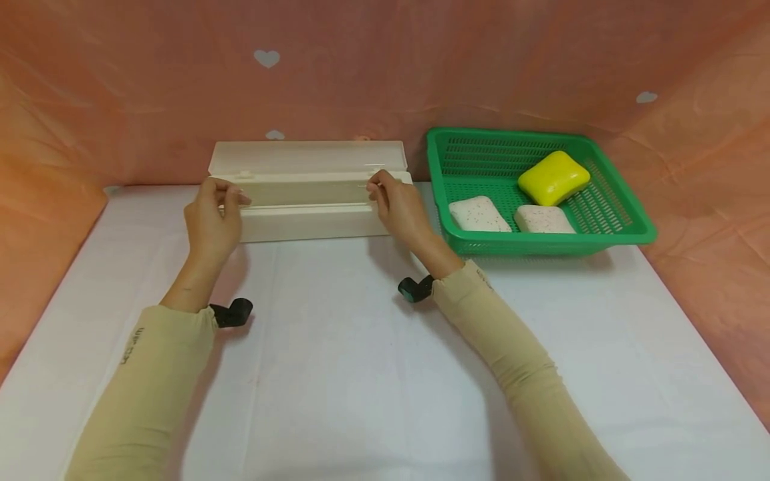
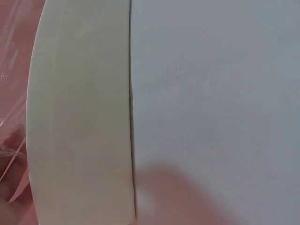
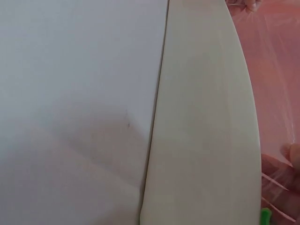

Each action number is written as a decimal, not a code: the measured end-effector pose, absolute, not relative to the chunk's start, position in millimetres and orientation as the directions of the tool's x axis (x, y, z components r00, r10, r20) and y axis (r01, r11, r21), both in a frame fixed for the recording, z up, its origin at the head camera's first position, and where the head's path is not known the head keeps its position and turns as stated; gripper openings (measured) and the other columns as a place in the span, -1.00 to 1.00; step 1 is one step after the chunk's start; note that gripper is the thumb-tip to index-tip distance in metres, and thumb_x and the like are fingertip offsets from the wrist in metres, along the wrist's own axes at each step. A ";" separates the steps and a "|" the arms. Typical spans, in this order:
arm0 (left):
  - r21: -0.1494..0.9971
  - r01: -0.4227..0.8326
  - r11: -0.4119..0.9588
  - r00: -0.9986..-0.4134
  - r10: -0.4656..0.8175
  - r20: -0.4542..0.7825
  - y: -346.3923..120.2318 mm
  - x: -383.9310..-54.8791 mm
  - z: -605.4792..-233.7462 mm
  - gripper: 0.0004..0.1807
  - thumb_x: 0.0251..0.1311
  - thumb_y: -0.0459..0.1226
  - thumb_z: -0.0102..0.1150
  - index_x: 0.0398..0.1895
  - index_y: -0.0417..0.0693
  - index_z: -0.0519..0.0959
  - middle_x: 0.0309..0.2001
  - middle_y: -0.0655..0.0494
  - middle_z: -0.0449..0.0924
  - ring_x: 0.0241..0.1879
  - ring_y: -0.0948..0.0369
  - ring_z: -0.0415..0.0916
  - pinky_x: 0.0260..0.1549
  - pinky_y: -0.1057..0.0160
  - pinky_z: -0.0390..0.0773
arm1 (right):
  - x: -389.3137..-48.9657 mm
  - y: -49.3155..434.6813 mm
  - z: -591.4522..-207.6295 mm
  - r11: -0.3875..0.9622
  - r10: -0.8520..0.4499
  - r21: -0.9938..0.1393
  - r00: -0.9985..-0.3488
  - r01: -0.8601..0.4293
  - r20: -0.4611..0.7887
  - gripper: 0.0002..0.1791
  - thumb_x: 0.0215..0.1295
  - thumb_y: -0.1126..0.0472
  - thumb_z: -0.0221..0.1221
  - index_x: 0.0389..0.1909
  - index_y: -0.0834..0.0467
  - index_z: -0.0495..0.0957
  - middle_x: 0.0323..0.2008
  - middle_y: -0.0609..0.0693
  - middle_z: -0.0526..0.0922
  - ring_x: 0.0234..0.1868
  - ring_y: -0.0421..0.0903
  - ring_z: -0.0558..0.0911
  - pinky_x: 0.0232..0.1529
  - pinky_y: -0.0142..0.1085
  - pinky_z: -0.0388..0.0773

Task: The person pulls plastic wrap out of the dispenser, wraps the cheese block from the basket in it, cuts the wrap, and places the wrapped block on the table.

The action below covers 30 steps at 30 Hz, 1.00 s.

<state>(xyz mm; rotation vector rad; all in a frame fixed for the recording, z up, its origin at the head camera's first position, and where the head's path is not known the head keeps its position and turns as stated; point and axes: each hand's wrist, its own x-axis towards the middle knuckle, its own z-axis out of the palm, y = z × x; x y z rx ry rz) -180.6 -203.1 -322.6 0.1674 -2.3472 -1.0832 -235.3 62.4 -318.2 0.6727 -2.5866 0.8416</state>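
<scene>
A long white cling film dispenser [image 1: 313, 224] lies at the back of the table, its lid [image 1: 308, 157] raised. Clear cling film [image 3: 276, 75] stretches above the dispenser's edge, wrinkled and shiny in both wrist views. At the dispenser's left end, my left hand [image 1: 214, 217] pinches the film between thumb and fingers. My right hand [image 1: 402, 208] pinches the film at the other end. In the right wrist view, the right fingers [image 3: 281, 183] show behind the transparent sheet. The dispenser's inside is mostly hidden by its front wall.
To the right of the dispenser stands a green perforated basket [image 1: 541, 244]. It holds a yellow soap bar [image 1: 553, 178] and two speckled white soap bars, one at the left [image 1: 479, 214]. A pinkish-orange curtain [image 1: 337, 73] with pale hearts hangs behind the white-covered table [image 1: 337, 354].
</scene>
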 end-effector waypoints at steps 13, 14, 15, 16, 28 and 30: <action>0.764 0.155 0.626 -0.785 -0.391 0.480 -204.4 -179.4 -314.1 -0.74 0.32 -0.22 -0.03 -0.20 -0.26 0.54 -0.49 0.32 0.68 -0.50 0.82 0.29 -0.40 0.61 0.27 | -233.7 64.8 -309.9 0.674 -0.307 -0.466 -0.791 -0.573 0.530 -0.75 0.37 0.09 0.00 -0.19 0.18 0.54 -0.41 0.03 0.71 -0.44 -0.11 0.65 -0.48 -0.29 0.50; 0.763 0.168 0.624 -0.780 -0.390 0.490 -204.5 -179.3 -313.7 -0.74 0.32 -0.21 -0.02 -0.21 -0.26 0.54 -0.50 0.36 0.67 -0.51 0.82 0.31 -0.42 0.63 0.28 | -233.4 65.2 -309.1 0.673 -0.305 -0.464 -0.788 -0.576 0.535 -0.75 0.37 0.09 0.00 -0.19 0.18 0.54 -0.41 0.03 0.71 -0.44 -0.11 0.66 -0.49 -0.29 0.49; 0.766 0.179 0.617 -0.776 -0.389 0.496 -205.0 -179.3 -313.6 -0.74 0.31 -0.21 -0.01 -0.22 -0.25 0.55 -0.52 0.42 0.64 -0.53 0.80 0.32 -0.45 0.64 0.28 | -233.2 65.6 -308.5 0.673 -0.303 -0.463 -0.786 -0.577 0.539 -0.75 0.37 0.09 0.00 -0.19 0.17 0.55 -0.42 0.02 0.71 -0.44 -0.12 0.66 -0.49 -0.30 0.49; 0.766 0.180 0.617 -0.775 -0.391 0.496 -205.5 -179.3 -313.4 -0.74 0.31 -0.20 -0.01 -0.22 -0.23 0.55 -0.51 0.38 0.67 -0.55 0.81 0.33 -0.44 0.66 0.29 | -233.1 65.9 -308.0 0.668 -0.303 -0.462 -0.780 -0.584 0.547 -0.75 0.37 0.10 0.01 -0.20 0.18 0.55 -0.42 0.02 0.71 -0.44 -0.12 0.66 -0.49 -0.30 0.49; 0.771 0.274 0.574 -0.777 -0.340 0.529 -207.5 -170.9 -301.0 -0.75 0.28 -0.22 0.03 -0.23 -0.26 0.55 -0.63 0.87 0.38 -0.52 0.73 0.40 -0.46 0.64 0.33 | -227.7 69.5 -298.0 0.635 -0.275 -0.470 -0.748 -0.613 0.604 -0.76 0.35 0.10 0.03 -0.23 0.17 0.57 -0.44 0.02 0.73 -0.46 -0.14 0.67 -0.58 -0.36 0.39; 0.774 0.296 0.561 -0.773 -0.336 0.539 -208.8 -171.0 -298.2 -0.77 0.27 -0.23 0.04 -0.26 -0.25 0.56 -0.63 0.86 0.40 -0.53 0.73 0.42 -0.46 0.65 0.34 | -227.6 69.2 -295.5 0.620 -0.267 -0.479 -0.741 -0.621 0.616 -0.76 0.35 0.11 0.03 -0.24 0.18 0.58 -0.45 0.02 0.72 -0.45 -0.14 0.66 -0.57 -0.37 0.38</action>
